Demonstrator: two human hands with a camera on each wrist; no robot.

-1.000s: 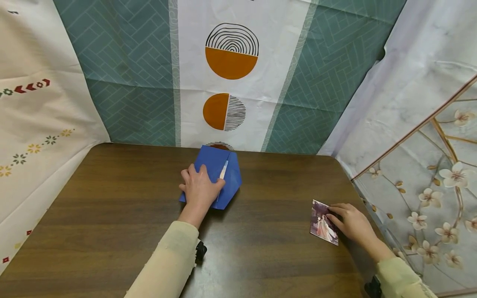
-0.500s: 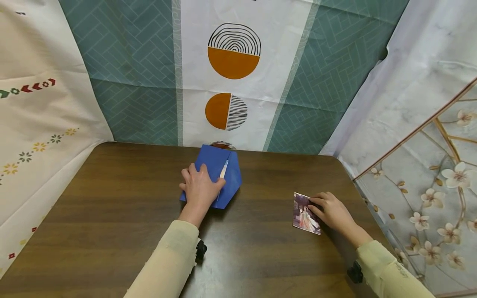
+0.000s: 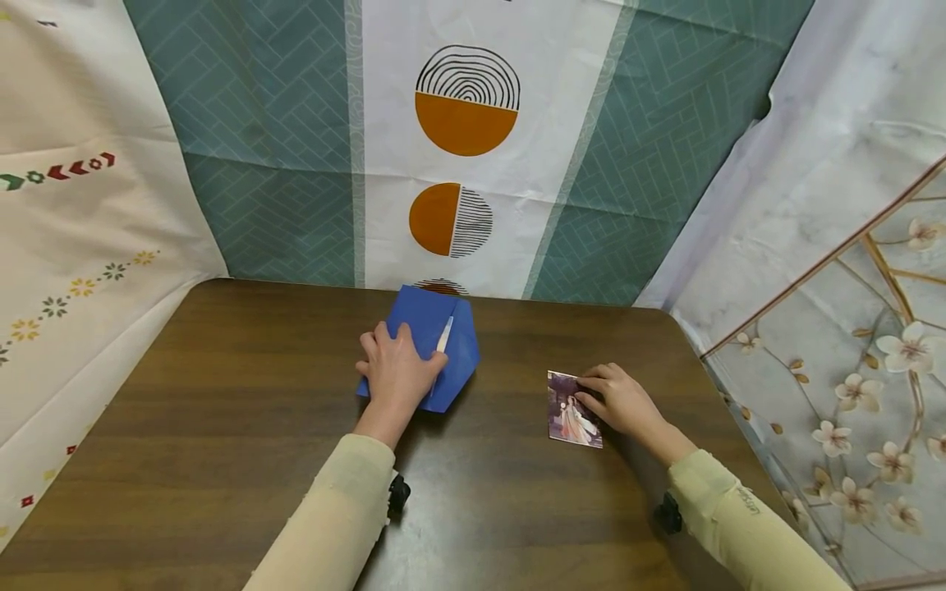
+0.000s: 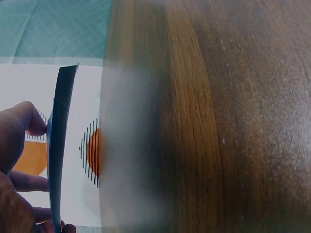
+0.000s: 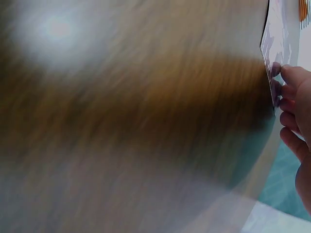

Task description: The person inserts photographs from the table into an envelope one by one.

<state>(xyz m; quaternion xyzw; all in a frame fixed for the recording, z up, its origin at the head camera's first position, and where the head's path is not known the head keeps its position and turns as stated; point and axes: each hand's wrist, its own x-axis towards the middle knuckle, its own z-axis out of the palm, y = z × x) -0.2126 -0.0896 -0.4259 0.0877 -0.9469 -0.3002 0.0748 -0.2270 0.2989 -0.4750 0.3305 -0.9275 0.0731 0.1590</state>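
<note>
My left hand [image 3: 399, 369] grips a blue paper envelope [image 3: 461, 353] with a flap along its right side. A narrow white sliver [image 3: 445, 335] shows at the envelope's opening, near the thumb. In the left wrist view the envelope [image 4: 59, 141] is seen edge-on, with the thumb on its near face and fingertips reaching round the lower edge. To the right, my right hand [image 3: 624, 402] pinches a small picture card [image 3: 569, 414] by its right edge. The card shows pale-robed figures on a purple ground; the right wrist view has the card [image 5: 275, 43] nearly edge-on.
Both hands are over a dark brown wooden table [image 3: 259, 460]. A green and white patterned cloth [image 3: 296, 164] hangs behind its far edge. Cream cloth [image 3: 81, 222] borders the left, and a flowered cloth [image 3: 835, 353] the right.
My right hand has carried the picture card leftward and slightly away from me, towards the envelope. The left hand and the envelope have stayed in place.
</note>
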